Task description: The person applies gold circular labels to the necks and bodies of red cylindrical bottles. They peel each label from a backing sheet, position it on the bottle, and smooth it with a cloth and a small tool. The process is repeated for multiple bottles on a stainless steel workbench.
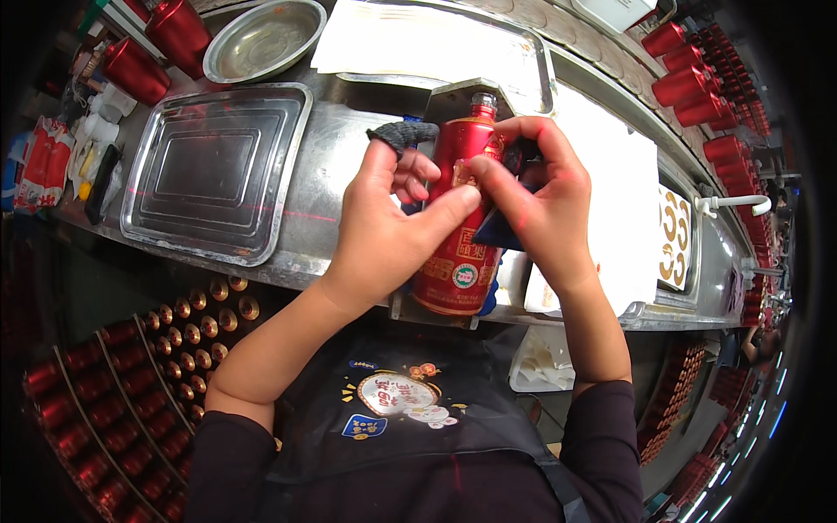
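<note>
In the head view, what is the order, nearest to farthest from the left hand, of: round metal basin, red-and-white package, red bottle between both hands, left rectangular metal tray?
1. Red bottle, right of the left hand
2. Rectangular metal tray, left
3. Round metal basin, upper left
4. Red-and-white package, far left

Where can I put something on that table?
Between the left hand and the bare tray there's free metal table; that tray has room too. Crowded: around the red bottle and right hand, and rightward, where white sheets lie.
</note>
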`<state>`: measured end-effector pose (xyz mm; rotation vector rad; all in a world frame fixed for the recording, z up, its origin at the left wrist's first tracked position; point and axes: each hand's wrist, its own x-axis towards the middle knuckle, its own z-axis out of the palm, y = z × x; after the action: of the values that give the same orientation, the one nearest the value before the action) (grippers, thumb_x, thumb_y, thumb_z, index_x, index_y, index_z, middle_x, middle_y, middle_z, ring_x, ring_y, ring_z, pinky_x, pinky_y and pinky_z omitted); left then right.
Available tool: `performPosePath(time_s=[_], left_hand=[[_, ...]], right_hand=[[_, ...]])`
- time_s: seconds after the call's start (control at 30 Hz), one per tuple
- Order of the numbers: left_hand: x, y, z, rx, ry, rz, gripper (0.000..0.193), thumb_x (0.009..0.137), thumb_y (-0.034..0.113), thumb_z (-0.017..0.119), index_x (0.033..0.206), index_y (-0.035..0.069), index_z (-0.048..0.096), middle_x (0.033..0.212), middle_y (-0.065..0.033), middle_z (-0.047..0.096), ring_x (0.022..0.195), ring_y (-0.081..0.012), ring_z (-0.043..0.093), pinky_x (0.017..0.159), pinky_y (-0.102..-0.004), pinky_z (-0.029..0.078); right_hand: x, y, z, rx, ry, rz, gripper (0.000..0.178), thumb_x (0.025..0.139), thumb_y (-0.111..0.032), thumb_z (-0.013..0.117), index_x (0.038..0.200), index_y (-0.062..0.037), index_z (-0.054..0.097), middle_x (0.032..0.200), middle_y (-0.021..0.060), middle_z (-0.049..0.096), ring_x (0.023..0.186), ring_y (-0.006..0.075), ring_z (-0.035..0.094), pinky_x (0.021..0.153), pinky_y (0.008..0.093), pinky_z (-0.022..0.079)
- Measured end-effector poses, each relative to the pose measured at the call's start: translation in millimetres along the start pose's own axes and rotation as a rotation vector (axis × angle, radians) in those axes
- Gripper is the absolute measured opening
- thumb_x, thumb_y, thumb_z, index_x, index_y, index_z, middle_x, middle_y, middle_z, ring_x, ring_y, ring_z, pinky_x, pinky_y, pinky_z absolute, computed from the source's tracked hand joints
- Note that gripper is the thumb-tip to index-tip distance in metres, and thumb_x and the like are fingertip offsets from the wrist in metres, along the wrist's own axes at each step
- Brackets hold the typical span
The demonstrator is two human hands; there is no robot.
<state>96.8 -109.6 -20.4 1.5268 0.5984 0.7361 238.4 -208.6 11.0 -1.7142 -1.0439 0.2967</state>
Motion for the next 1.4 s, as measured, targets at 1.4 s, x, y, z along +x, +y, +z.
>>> performPosePath(time_s=[1.4], left_hand=[[-4, -20, -1, -0.201, -0.083, -0.128, 0.055, 0.085, 0.020, 0.078, 0.125, 0.001, 0.047, 0.119, -0.0079, 0.058, 0.101, -0.0160, 0.058, 0.092, -0.0338, 0.046]], right_hand=[[33, -32, -28, -0.266, -0.362, -0.558, 0.028, 0.080, 0.000, 0.075, 0.107, -0.0014, 0.068, 0.095, 0.0122, 0.071, 0.084, 0.0220, 0.071, 0.078, 0.0309, 0.055]])
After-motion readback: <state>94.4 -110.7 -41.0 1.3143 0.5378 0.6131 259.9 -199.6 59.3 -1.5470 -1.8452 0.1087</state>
